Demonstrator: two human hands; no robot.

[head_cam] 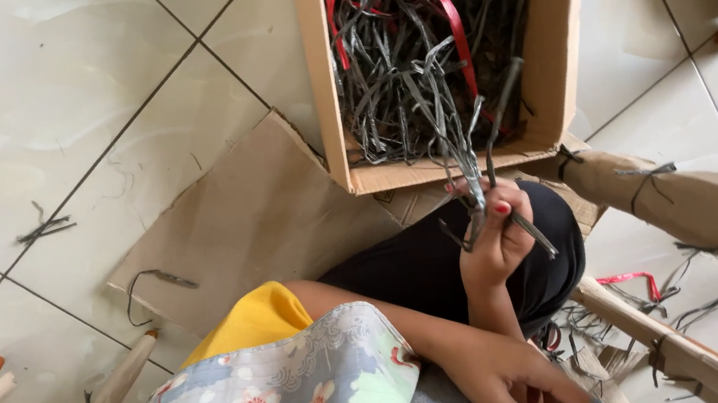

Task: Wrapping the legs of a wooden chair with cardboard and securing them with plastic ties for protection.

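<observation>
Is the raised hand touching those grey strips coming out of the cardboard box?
Touching. The head view shows the raised hand with its fingers closed around a bunch of grey strips trailing from the cardboard box.

Looks like a home floor turned workplace: pale glazed floor tiles [62, 64] with dark grout, a cardboard box [550, 71] stuffed with grey strips [408, 73], flattened cardboard [259, 218] spread underneath, paper-wrapped sticks [696, 206] lying about.
</observation>
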